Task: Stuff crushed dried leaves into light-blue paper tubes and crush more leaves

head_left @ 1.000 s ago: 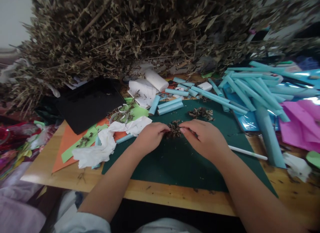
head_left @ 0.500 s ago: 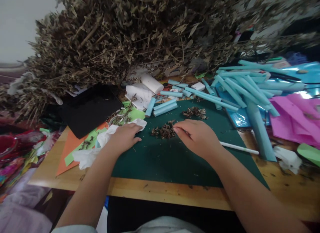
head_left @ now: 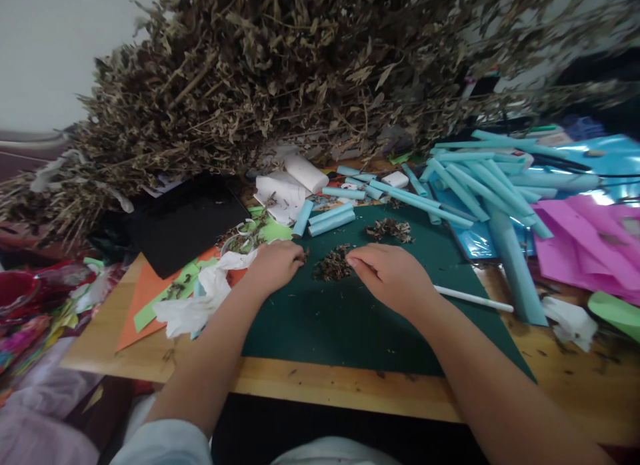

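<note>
In the head view I see my left hand curled, with its fingertips resting on the dark green cutting mat on the wooden table. A small pile of dry brown leaf bits lies between my hands. My right hand is bent, fingertips touching the pile. Crumpled white tissue paper lies beside my left wrist.

Head camera, close, looking down at table.

Dark green mat, brown crumbled leaves, light blue paper rolls, pink sheets.
</note>
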Motion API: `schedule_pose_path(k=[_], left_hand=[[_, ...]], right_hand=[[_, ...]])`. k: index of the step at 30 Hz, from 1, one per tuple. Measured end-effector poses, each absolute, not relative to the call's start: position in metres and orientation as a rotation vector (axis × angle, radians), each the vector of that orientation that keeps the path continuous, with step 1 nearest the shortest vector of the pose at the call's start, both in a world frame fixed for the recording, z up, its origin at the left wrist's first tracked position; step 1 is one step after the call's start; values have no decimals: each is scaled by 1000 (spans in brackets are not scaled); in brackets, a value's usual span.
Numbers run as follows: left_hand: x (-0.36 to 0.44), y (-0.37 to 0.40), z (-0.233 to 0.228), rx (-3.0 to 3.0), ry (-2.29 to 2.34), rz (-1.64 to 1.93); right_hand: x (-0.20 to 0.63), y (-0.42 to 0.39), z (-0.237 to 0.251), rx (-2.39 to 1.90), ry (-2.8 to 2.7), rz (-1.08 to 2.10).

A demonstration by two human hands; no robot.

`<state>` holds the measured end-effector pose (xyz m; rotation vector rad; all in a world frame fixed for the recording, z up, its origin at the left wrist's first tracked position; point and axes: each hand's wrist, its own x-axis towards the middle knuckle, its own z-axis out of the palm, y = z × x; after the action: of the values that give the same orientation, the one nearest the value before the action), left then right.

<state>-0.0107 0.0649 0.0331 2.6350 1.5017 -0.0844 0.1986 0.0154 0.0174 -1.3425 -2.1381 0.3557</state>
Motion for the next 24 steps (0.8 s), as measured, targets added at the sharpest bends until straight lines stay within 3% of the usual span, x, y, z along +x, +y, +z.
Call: schedule_pose_path(k=[5, 11, 18, 24], left_hand=[[-23, 60, 48, 2432, 1519, 215], [7, 29, 46, 1745, 1109, 586], [59, 24, 70, 1910, 846, 939], [98, 24, 92, 1804, 708, 1371]], right_hand=[[202, 19, 16, -1328, -2084, 397], [196, 12, 22, -1177, -1953, 497], [164, 25, 64, -733, -1171, 1174], [165, 36, 97, -633, -1151, 957]])
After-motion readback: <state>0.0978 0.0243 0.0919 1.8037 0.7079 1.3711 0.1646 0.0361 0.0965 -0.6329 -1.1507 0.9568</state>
